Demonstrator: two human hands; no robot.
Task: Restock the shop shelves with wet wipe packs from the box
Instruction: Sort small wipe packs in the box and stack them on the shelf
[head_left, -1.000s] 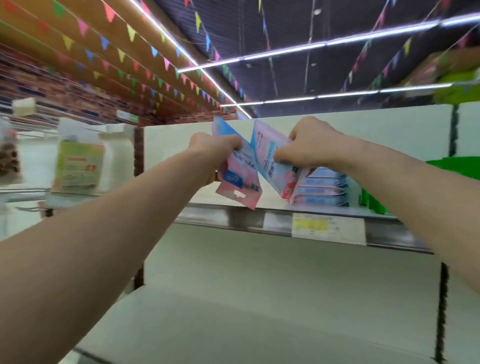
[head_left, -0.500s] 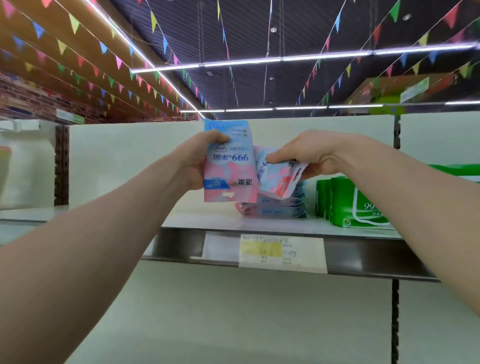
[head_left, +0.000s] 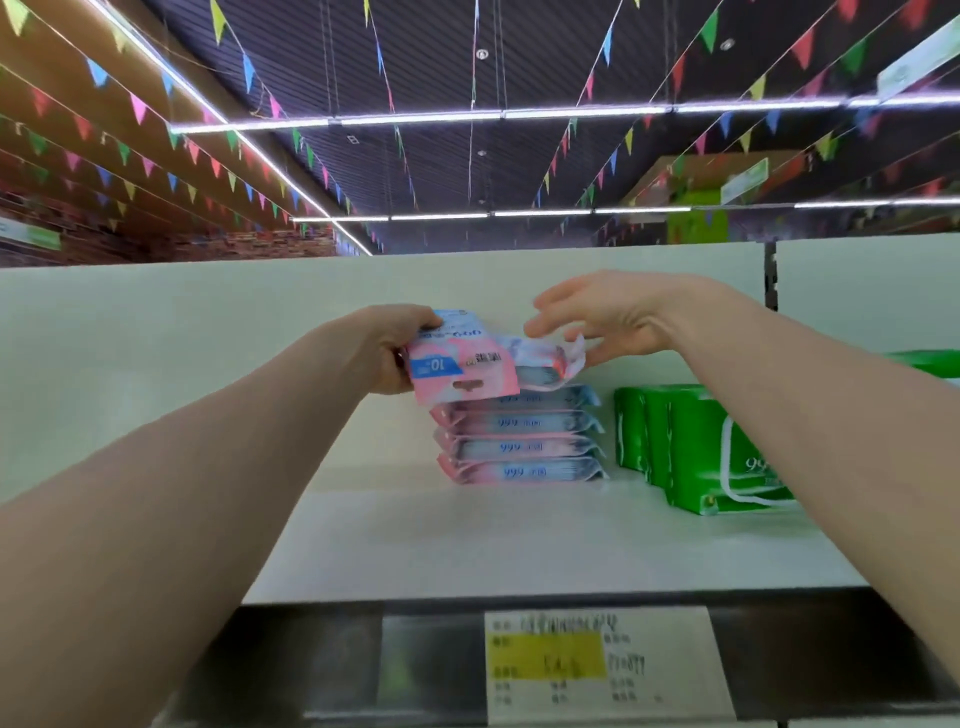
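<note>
While the left hand (head_left: 395, 351) grips a pink-and-blue pack (head_left: 462, 366) by its left end, fingers curled round it, the right hand (head_left: 618, 322) hovers open, fingers spread and relaxed, holding nothing. Between the two hands, just under the right fingertips, a crumpled pack (head_left: 550, 358) lies on top of the stack (head_left: 519, 441). The held pack is tilted and overlaps the crumpled one's left side, its hang-hole edge drooping toward the camera. Does the right thumb touch the crumpled pack's edge? Cannot tell from here.

Below both hands the stack sits flat on the white shelf (head_left: 519, 545), four packs of it showing plainly, printed edges facing out. Down and to the right of the right hand, partly behind that forearm, green packs (head_left: 691, 447) stand upright, near the stack but apart from it.

Nearer than the hands, on the shelf's front rail, sits a white-and-yellow price label (head_left: 597, 665), its print too blurred to read. High above the hands, bunting (head_left: 244, 67) and light strips (head_left: 571, 113) cross the dark ceiling.
</note>
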